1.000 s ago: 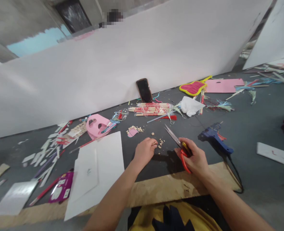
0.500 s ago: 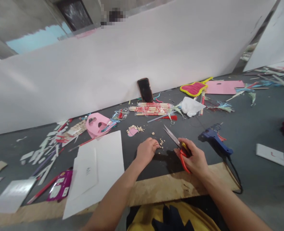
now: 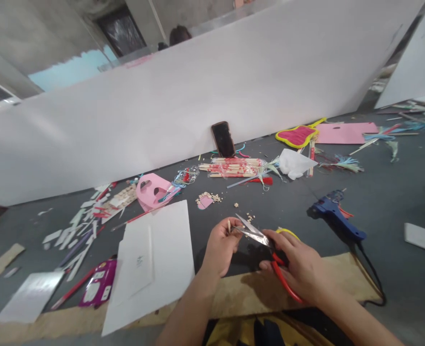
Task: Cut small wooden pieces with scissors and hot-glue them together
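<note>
My right hand (image 3: 299, 264) grips a pair of scissors (image 3: 254, 234) with red and yellow handles, their blades parted. Closed in a pinch, my left hand (image 3: 221, 247) holds a small pale wooden stick (image 3: 229, 226), of which only a short end shows. The blades reach to the left fingertips; whether they touch the stick I cannot tell. Just beyond the blades lie some small cut wooden bits (image 3: 250, 217). Farther off, a pink heart-shaped piece (image 3: 205, 202) has more bits heaped along its edge.
A blue glue gun (image 3: 337, 214) with a black cord lies on the right. White paper (image 3: 172, 250) covers the table at left. Bundled sticks in plastic (image 3: 236, 167) and a leaning phone (image 3: 223, 139) stand near the white partition (image 3: 155, 110). Someone's head (image 3: 179, 35) shows behind it.
The scissors have swung left to my left hand and their blades have spread. My left hand has lifted from beside the loose bits, now showing a stick. The view has shifted slightly.
</note>
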### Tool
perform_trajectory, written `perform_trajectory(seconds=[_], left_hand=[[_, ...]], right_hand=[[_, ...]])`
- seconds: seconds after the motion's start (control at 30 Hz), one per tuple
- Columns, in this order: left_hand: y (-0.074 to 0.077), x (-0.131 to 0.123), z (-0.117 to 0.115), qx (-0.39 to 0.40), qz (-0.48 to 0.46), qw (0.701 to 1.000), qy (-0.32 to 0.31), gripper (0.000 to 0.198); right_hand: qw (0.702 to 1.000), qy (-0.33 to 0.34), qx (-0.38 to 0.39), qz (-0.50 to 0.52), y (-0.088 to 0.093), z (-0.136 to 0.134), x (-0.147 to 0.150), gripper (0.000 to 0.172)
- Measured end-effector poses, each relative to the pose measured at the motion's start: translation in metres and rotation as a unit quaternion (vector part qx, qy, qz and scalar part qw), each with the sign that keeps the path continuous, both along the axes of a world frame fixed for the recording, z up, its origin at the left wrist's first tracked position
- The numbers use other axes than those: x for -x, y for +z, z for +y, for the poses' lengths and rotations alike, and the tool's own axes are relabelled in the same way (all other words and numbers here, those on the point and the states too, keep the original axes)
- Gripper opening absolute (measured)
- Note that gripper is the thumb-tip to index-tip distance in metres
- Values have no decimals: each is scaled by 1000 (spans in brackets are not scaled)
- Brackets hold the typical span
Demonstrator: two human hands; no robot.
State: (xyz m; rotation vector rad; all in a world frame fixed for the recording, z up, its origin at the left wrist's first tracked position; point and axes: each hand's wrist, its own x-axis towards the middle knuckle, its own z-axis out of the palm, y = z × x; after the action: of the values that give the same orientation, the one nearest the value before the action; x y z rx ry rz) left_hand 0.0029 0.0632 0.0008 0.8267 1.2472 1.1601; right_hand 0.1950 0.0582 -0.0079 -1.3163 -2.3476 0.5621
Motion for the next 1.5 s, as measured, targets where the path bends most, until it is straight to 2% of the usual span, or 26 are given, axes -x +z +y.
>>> perform_trajectory(seconds=[0.13,0.37,0.5,0.73,1.03,1.17,1.33,1.5], left_hand=[[1,0,-2,-14,41,999,-21,10],[-2,2,-6,-59,100,993,-23,14],[-2,1,-8,-66,104,992,-22,21],[6,-2,-10,-88,144,986,-2,22],[8,-9,-13,-117,142,983,7,22],[10,-10,-14,-110,146,983,4,20],[12,-11,-14,-109,152,982,-1,15],[13,-13,-15,-94,138,986,-11,18]], right_hand=[[1000,2,17,-7,2,-3,2,45],[1000,0,10,-11,-3,-7,4,45],[1000,-1,-7,-9,-6,-8,5,44],[998,1,-54,-25,-2,-10,6,42],[997,5,-70,-20,-9,-15,4,41],[997,-6,-59,-39,-3,-14,3,40],[998,-6,-61,-30,4,-11,2,51],[995,-15,-91,-45,4,-10,2,45]])
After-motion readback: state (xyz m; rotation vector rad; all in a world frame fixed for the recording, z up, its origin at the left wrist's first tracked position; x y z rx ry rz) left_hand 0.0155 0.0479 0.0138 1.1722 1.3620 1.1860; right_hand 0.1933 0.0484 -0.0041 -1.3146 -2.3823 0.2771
